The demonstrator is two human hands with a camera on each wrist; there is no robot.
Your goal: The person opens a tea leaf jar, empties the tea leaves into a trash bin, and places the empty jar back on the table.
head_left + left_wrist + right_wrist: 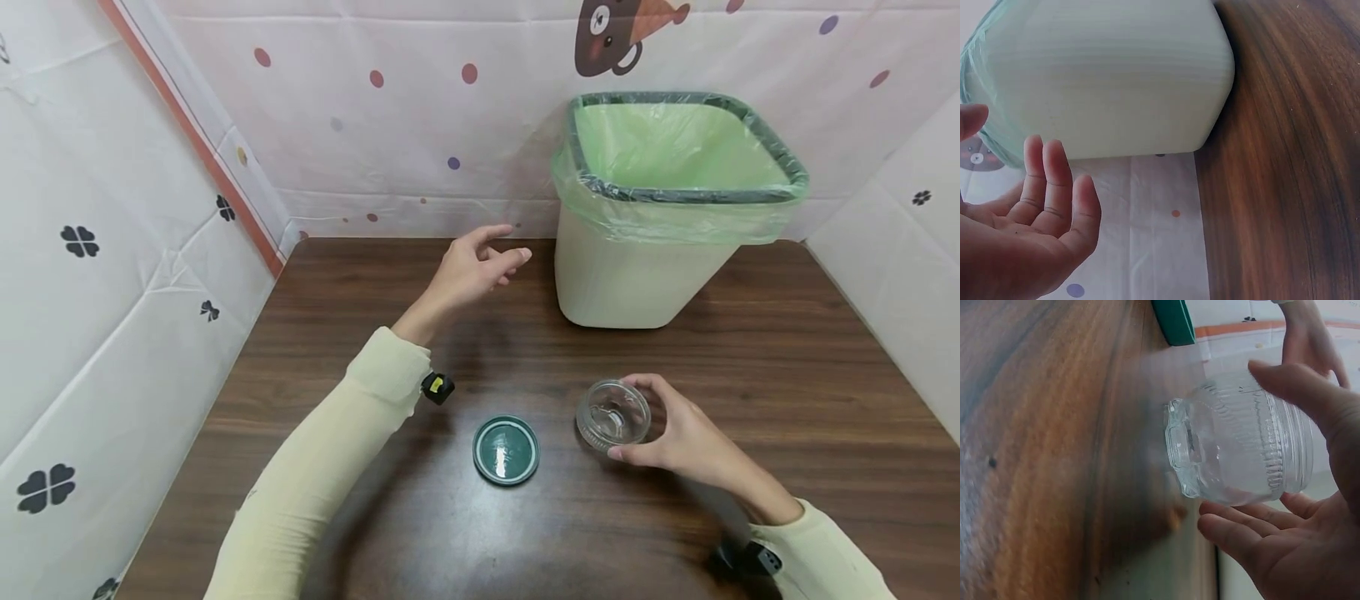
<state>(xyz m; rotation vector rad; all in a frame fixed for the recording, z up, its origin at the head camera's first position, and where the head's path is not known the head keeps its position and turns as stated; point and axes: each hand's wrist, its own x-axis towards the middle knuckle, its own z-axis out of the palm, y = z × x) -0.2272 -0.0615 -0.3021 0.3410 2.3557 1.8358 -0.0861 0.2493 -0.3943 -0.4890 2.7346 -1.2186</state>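
A clear glass jar (613, 414) with a ribbed side and no lid on it is at the right-centre of the table. My right hand (678, 433) holds the jar from its right side, thumb and fingers curved round it. The jar (1235, 440) shows sideways in the right wrist view, its base close to the wood; whether it touches is unclear. Left of the jar lies a round green lid (506, 450) with a pale ring. My left hand (476, 267) hovers over the far part of the table, fingers loosely bent and holding nothing, left of the bin.
A cream bin (630, 287) with a green plastic liner (678, 221) stands at the back right. Behind the brown wooden table (360, 533) hangs a dotted white cloth (360, 125). Similar cloth (112, 333) with clover prints runs along the left side.
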